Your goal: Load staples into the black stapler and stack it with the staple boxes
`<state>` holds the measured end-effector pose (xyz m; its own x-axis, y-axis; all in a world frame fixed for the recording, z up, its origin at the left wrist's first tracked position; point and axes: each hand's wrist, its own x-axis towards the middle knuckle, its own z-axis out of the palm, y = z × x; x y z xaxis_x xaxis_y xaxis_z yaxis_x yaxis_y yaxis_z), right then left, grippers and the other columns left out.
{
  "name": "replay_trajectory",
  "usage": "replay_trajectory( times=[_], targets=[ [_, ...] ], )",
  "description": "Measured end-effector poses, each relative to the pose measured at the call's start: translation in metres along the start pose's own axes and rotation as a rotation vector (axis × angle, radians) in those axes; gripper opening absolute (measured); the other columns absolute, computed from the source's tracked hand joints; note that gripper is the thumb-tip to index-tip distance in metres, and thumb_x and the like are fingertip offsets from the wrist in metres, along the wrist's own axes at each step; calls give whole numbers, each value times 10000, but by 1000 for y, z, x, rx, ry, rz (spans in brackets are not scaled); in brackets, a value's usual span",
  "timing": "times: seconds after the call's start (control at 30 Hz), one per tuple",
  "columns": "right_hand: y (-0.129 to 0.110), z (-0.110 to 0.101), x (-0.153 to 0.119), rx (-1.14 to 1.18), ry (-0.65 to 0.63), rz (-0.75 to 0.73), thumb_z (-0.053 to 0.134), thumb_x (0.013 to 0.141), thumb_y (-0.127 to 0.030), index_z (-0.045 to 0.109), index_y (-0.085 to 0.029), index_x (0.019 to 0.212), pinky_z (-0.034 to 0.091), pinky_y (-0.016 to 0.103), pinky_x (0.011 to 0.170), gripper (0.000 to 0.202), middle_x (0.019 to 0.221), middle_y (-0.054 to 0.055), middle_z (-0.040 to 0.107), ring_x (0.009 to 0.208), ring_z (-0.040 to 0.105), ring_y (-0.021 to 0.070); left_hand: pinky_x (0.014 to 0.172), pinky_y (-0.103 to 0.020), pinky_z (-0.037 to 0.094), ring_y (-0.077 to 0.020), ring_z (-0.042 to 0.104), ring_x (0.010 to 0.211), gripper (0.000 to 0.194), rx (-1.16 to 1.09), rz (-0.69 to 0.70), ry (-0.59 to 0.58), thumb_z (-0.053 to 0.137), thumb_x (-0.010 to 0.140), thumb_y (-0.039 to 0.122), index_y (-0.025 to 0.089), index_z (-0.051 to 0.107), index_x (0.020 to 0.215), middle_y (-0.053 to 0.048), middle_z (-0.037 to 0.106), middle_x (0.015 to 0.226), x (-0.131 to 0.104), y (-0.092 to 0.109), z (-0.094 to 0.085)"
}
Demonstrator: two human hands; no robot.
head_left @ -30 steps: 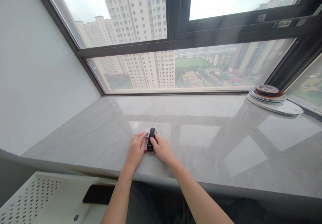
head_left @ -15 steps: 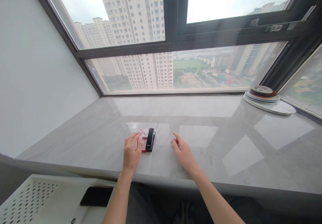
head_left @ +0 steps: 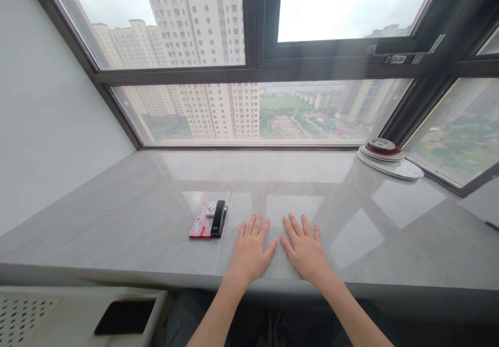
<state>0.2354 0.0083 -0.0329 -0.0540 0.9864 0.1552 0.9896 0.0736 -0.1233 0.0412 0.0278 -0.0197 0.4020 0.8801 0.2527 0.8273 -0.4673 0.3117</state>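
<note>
Both hands are empty and flat on the sill (head_left: 128, 207), fingers spread: left hand (head_left: 251, 253) and right hand (head_left: 307, 251), thumbs near each other. At about ten o'clock from the left hand, a black stapler (head_left: 218, 219) lies at the three-o'clock side of red-and-white packs (head_left: 200, 226); their print is too small to read. Stacked plates (head_left: 390, 167) sit between one and two o'clock from the right hand.

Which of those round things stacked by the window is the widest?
The white disc at the very bottom: its edge sticks out past all the others, unlike the small patterned disc on top.
</note>
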Motion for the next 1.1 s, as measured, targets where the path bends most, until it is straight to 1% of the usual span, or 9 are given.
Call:
replay_trajectory(
  times=[0.23, 0.5, 0.83, 1.1],
  targets=[
    [2, -4, -1, -4, -1, -1, 271, 1040, -549, 211, -333, 1643, 44, 634, 1227, 643, 1708, -13, 171, 1579, 35, 341, 1262, -576, 211, -285, 217, 1564, 599, -11, 11, 9, 390, 1025, 543, 348, 328, 1589, -16, 289, 1675, -2, -4, -1],
    [1, -4, -2, 0, 4, -5, 271, 1041, -544, 218, -337, 1641, 59, 624, 1228, 637, 1708, -10, 171, 1578, 53, 342, 1255, -570, 227, -289, 246, 1553, 582, -20, 24, 33, 408, 1021, 529, 352, 359, 1573, -21, 322, 1661, -3, -5, 1],
    [0, -4, -2, 4, -2, 1, 265, 1042, -544, 220, -328, 1643, 47, 625, 1227, 640, 1707, 0, 185, 1579, 31, 342, 1260, -566, 212, -283, 227, 1560, 572, -38, 22, 29, 415, 1022, 514, 349, 368, 1567, -16, 318, 1663, -4, -6, 1],
    [1, -7, -2, 15, -13, 3, 267, 1039, -547, 223, -338, 1640, 69, 622, 1229, 638, 1705, -10, 188, 1580, 44, 334, 1259, -565, 216, -285, 234, 1558, 571, -34, 23, 22, 408, 1025, 518, 345, 369, 1568, -24, 314, 1665, -4, -6, -1]
  ],
)
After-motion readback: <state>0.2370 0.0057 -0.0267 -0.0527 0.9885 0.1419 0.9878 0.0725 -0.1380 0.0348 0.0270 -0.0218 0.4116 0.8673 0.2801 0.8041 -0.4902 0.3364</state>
